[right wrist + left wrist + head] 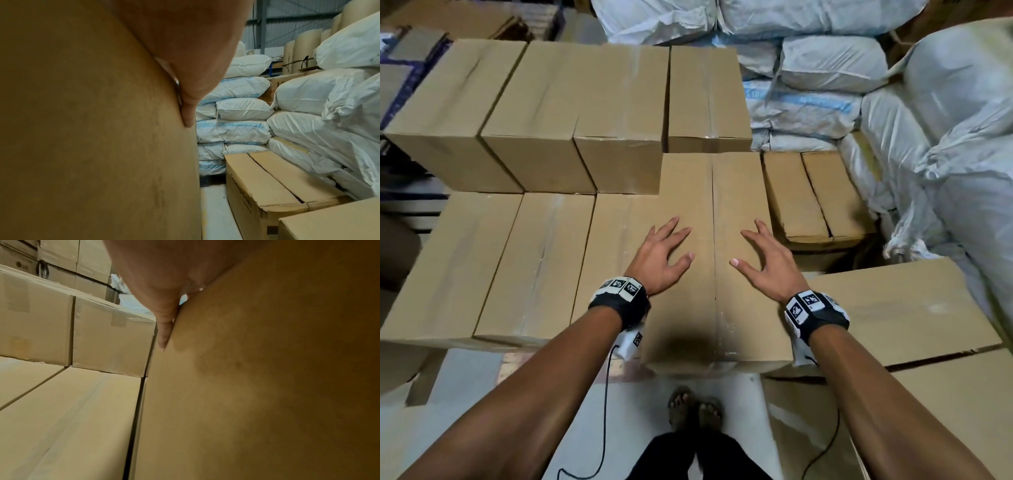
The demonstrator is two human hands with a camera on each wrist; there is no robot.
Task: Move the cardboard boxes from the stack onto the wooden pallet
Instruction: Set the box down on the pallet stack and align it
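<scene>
Left hand (661, 258): fingers spread, flat atop the cardboard box (717, 329), gripping nothing.
Right hand (768, 263): splayed, palm down on same lid.
Box: front of stack, beside white sacks (941, 137).

"Crompton" runs down the side of a low carton (246, 191); an "LG" logo marks a far box (18, 264)

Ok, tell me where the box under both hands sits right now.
In the head view the box lies centre, nearest the person, under the left hand and right hand, with white sacks at far right.
</scene>
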